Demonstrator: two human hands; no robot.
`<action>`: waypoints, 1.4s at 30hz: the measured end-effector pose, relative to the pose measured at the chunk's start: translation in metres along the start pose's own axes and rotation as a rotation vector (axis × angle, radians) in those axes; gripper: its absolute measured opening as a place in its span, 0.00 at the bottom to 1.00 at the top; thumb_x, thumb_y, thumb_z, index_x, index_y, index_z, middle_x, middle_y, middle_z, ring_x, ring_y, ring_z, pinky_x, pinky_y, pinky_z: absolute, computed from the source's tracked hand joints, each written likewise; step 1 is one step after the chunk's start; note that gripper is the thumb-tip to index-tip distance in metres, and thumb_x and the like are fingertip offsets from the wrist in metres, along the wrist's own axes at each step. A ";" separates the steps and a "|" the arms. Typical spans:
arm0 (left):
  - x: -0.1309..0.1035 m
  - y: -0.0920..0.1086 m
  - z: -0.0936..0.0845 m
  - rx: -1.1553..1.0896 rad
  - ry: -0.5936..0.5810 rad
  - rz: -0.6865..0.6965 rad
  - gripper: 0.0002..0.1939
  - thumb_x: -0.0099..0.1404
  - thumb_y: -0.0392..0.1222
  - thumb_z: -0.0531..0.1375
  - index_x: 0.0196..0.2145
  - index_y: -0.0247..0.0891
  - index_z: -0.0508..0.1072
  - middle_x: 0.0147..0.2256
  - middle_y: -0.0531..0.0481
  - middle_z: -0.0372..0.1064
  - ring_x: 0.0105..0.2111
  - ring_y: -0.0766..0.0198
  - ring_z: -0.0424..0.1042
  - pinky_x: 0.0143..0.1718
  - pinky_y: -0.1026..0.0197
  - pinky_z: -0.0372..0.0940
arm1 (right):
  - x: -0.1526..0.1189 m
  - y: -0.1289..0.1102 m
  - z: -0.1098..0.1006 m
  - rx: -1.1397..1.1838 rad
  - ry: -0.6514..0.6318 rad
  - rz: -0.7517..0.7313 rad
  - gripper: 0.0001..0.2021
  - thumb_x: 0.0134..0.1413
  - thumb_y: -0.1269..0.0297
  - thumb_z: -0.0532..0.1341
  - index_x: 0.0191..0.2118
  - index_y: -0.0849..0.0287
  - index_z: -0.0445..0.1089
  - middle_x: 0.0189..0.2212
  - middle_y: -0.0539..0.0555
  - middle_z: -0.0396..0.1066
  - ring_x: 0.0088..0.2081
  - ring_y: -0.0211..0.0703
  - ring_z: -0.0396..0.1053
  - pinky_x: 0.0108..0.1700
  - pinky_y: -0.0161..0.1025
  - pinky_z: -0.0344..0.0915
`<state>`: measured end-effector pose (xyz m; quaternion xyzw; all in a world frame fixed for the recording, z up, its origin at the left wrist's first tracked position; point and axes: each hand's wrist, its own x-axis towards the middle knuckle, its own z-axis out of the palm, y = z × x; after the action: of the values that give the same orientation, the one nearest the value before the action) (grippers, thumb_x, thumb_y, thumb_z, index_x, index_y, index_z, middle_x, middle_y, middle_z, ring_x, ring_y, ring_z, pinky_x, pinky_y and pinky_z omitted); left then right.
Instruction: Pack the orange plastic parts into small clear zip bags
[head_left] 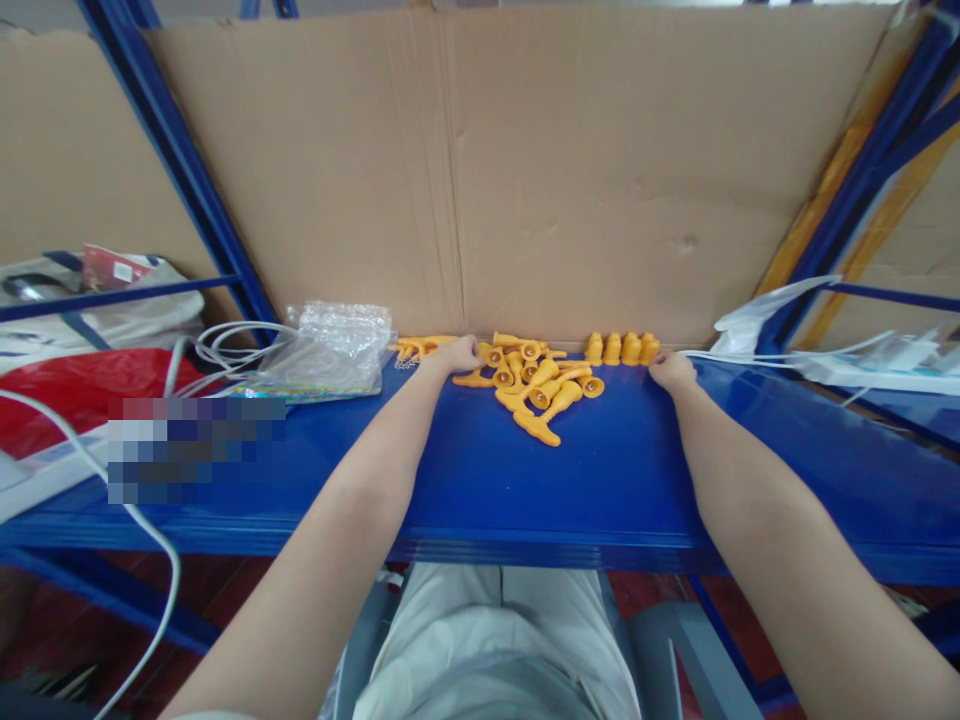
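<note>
My left hand point(459, 355) is closed at the left side of a pile of yellow plastic parts point(541, 380). What its curled fingers hold, if anything, is hidden. Just left of it lie yellow hook-shaped handles point(424, 345) with small metal pieces point(407, 361). The pile mixes curved handles, such as the T-shaped handle point(538, 428) at the front, with bell-shaped cups. A short row of yellow bell-shaped cups point(613, 349) stands upright against the cardboard. At its right end my right hand point(673, 371) is closed, fingertips on the last cup.
Everything lies on a blue metal shelf point(600, 490) backed by a cardboard sheet point(570, 180). Clear plastic bags point(337, 345), white cables point(232, 345) and a red bag point(90, 385) lie to the left. On the right are a white plastic bag point(757, 320) and a power strip point(885, 365).
</note>
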<state>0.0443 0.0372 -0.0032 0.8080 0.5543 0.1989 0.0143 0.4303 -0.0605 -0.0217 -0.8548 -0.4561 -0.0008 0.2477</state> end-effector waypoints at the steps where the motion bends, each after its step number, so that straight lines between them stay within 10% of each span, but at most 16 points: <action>1: 0.000 0.000 0.001 0.011 -0.028 -0.001 0.17 0.51 0.40 0.66 0.40 0.38 0.74 0.37 0.44 0.78 0.37 0.54 0.77 0.37 0.62 0.67 | 0.000 0.000 0.000 0.004 0.002 -0.002 0.16 0.57 0.72 0.58 0.48 0.59 0.78 0.52 0.63 0.75 0.57 0.57 0.70 0.56 0.47 0.68; 18: -0.007 0.027 -0.025 -0.369 0.181 -0.187 0.16 0.62 0.33 0.59 0.48 0.32 0.72 0.38 0.45 0.77 0.28 0.63 0.75 0.29 0.65 0.66 | -0.008 -0.007 -0.007 0.203 0.251 0.007 0.15 0.61 0.70 0.53 0.47 0.65 0.74 0.50 0.68 0.74 0.54 0.56 0.71 0.55 0.45 0.66; 29: 0.005 0.063 -0.033 -0.415 0.253 0.240 0.17 0.57 0.29 0.59 0.46 0.29 0.75 0.40 0.43 0.77 0.39 0.60 0.74 0.46 0.60 0.67 | -0.009 -0.063 -0.035 0.464 0.429 -0.189 0.12 0.64 0.68 0.51 0.50 0.62 0.66 0.44 0.63 0.73 0.48 0.46 0.71 0.51 0.40 0.64; 32: 0.001 0.077 -0.040 -0.348 0.250 0.363 0.14 0.58 0.31 0.59 0.42 0.31 0.77 0.39 0.45 0.77 0.39 0.61 0.74 0.45 0.60 0.66 | -0.013 -0.090 -0.039 0.577 0.267 -0.329 0.09 0.64 0.63 0.56 0.43 0.61 0.69 0.39 0.59 0.74 0.41 0.43 0.72 0.43 0.36 0.67; 38: -0.010 0.094 -0.052 -0.242 0.223 0.540 0.11 0.63 0.37 0.58 0.38 0.31 0.78 0.33 0.47 0.76 0.33 0.63 0.71 0.38 0.63 0.64 | -0.044 -0.134 -0.051 0.817 -0.515 -0.485 0.26 0.67 0.42 0.49 0.36 0.61 0.71 0.24 0.55 0.74 0.24 0.38 0.71 0.29 0.32 0.67; 42: -0.009 0.093 -0.053 -0.235 0.214 0.567 0.11 0.65 0.39 0.58 0.37 0.30 0.79 0.31 0.48 0.75 0.31 0.64 0.70 0.36 0.63 0.62 | -0.056 -0.140 -0.064 0.887 -0.601 -0.504 0.30 0.63 0.37 0.49 0.36 0.62 0.71 0.19 0.53 0.69 0.20 0.36 0.67 0.26 0.31 0.65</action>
<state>0.1063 -0.0175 0.0652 0.8976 0.2785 0.3417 -0.0068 0.3030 -0.0667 0.0804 -0.4977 -0.6519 0.3732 0.4336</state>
